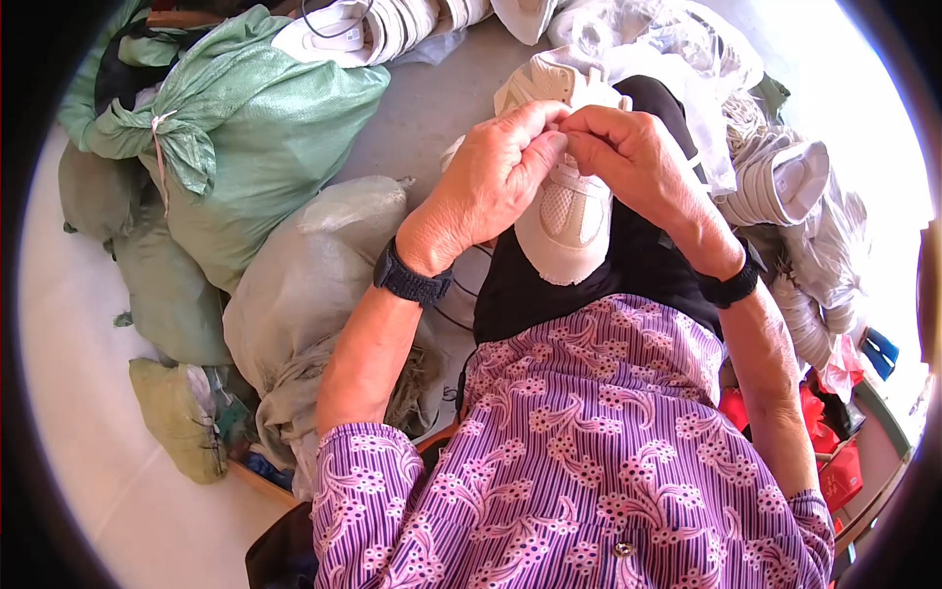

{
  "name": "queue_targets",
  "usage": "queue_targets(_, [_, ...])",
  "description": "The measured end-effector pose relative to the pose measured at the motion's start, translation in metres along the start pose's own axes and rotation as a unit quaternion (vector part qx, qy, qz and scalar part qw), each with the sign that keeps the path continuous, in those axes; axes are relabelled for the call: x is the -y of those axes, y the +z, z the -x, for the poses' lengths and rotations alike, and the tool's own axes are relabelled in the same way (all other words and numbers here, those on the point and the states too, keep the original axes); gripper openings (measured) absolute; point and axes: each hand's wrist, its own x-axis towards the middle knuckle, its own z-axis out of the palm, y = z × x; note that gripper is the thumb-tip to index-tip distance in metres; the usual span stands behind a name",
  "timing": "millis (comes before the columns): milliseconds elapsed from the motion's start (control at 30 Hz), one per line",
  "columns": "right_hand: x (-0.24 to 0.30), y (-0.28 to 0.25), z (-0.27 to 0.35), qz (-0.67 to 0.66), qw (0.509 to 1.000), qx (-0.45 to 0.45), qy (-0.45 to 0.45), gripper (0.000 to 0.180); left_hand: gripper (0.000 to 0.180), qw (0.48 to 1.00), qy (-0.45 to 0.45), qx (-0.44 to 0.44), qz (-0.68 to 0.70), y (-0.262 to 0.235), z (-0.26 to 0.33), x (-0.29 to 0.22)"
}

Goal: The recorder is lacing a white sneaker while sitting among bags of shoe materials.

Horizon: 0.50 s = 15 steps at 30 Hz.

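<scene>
Head view | left hand (491,187) and right hand (638,162) together, pinching white shoe (569,221) | green sacks (245,128) crowd left

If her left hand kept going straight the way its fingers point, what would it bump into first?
The left hand points up and to the right, fingertips already meeting the right hand over the white sneaker. It would probably press into those fingers first.

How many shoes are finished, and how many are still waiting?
Can't count exactly. Some white shoes lie on the floor ahead; whether they're finished isn't clear. In hand: one white shoe on the lap, with the left hand and right hand pinching together at its upper part, where the laces would be. A heap of white shoe parts sits to the right, and tied green sacks to the left, contents hidden.
</scene>
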Motion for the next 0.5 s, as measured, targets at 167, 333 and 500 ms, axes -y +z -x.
queue_targets(167, [-0.015,0.000,0.003,0.118,0.989,-0.080,-0.042,0.011,0.020,0.996,0.034,-0.028,-0.080,0.002,0.000,0.022])
queue_targets(333, [-0.018,0.001,0.015,0.128,0.987,-0.054,-0.078,0.009,0.014,0.989,-0.112,-0.088,0.028,-0.004,0.001,0.027])
queue_targets(500, [-0.023,-0.002,0.016,0.127,0.986,-0.018,-0.102,0.009,0.016,0.988,-0.133,-0.076,-0.001,0.004,0.002,0.022])
